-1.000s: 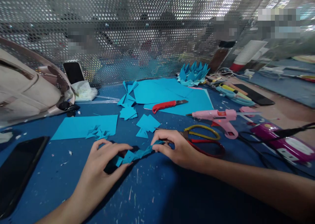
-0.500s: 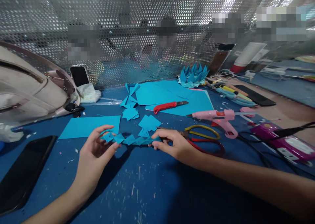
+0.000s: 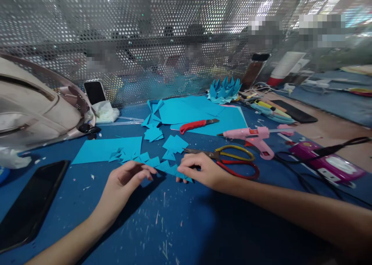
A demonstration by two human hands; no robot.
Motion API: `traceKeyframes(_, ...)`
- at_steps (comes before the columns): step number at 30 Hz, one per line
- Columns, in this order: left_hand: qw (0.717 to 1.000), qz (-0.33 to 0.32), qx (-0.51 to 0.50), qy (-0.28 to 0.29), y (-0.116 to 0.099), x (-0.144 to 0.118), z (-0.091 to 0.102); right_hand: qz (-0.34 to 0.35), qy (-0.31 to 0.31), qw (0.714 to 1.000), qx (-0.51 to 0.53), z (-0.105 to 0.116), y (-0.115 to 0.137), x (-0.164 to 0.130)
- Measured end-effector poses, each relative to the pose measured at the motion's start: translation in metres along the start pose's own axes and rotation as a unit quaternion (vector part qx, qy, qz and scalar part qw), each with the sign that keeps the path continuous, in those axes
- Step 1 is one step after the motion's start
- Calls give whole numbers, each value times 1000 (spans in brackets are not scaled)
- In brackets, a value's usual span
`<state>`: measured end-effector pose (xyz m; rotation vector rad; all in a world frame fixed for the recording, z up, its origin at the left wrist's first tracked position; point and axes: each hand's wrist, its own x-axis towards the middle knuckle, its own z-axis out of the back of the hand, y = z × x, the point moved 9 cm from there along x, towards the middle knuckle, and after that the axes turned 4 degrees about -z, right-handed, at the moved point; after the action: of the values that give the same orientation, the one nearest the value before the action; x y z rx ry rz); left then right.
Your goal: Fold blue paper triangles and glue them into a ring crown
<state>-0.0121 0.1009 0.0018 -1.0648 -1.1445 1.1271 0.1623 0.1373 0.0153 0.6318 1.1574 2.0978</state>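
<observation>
A chain of folded blue paper points (image 3: 154, 162) runs slantwise across the middle of the table. My right hand (image 3: 203, 171) pinches its right end between thumb and fingers. The chain's left part lies over a blue paper sheet (image 3: 90, 149). Just in front of the chain, my left hand (image 3: 124, 179) is loosely curved with its thumb apart from the fingers and holds nothing. Behind my right hand lie folded blue pieces (image 3: 175, 144) and scissors (image 3: 236, 171) with one yellow and one red handle.
A red-handled knife (image 3: 197, 125) rests on blue sheets (image 3: 186, 106). To the right are a pink glue gun (image 3: 255, 135), a purple power strip (image 3: 325, 162) and cables. A blue paper crown shape (image 3: 224, 90) stands behind. At left are a phone (image 3: 31, 203) and a bag (image 3: 37, 102).
My left hand has let go of the chain's left part and moved right and slightly nearer. That part has dropped back onto the sheet. My right hand keeps its pinch.
</observation>
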Motion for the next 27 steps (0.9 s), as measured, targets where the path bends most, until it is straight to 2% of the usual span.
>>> traceKeyframes(4,997,13,-79,-24,8,-2,5,66,28,997,-39,-7,13,-4)
traceKeyframes(8,997,22,-62,-43,10,-2,10,102,45,993,-38,-12,18,-7)
traceKeyframes(15,995,29,-51,-78,6,-2,15,97,68,992,-46,-15,19,-8)
traceKeyframes(22,988,13,-117,-102,8,-2,18,74,46,995,-48,-14,14,-7)
traceKeyframes(27,985,14,-103,-135,17,-4,27,69,49,995,-58,-14,15,-7)
